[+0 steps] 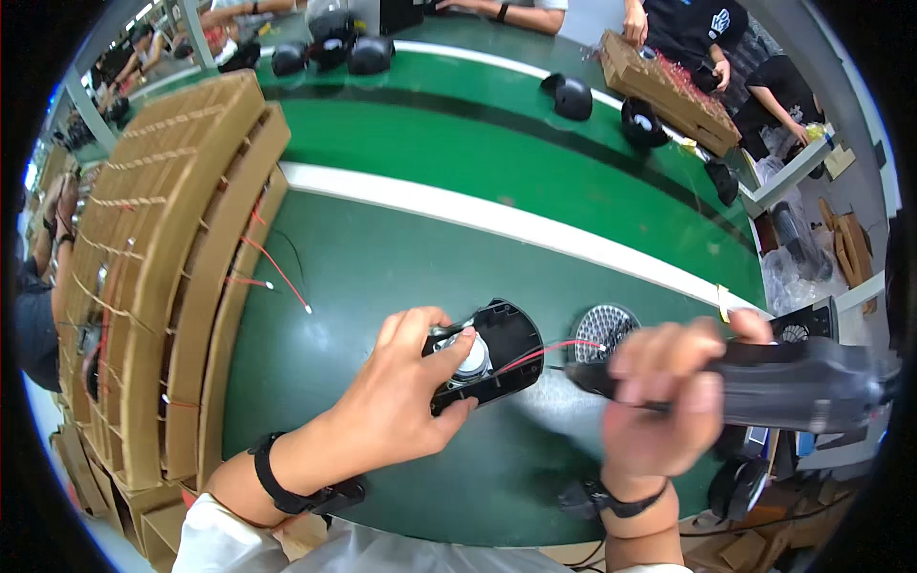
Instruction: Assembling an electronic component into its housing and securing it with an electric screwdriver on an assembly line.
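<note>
My left hand [396, 387] grips a black plastic housing [513, 334] from its left side, keeping it on the green table. Inside that shell sits a round speaker [474, 355] with a pale centre, partly covered by my fingers. Red and dark wires [564, 344] run from it to the right. My right hand [659, 401], smeared by motion, is closed around a black electric screwdriver [802, 382], whose tip end points left toward the housing, apart from it. Behind the tool's tip lies a round part with a perforated grille [600, 323], half hidden by my right hand.
Cardboard trays [181, 277] stand stacked at the left, with red wires hanging out. Beyond a white rail [430, 202] runs a green conveyor belt [411, 134] carrying several black rounded shells [571, 97]. Across it, a person handles a cardboard tray [678, 100]. A black box-shaped thing [807, 323] stands right.
</note>
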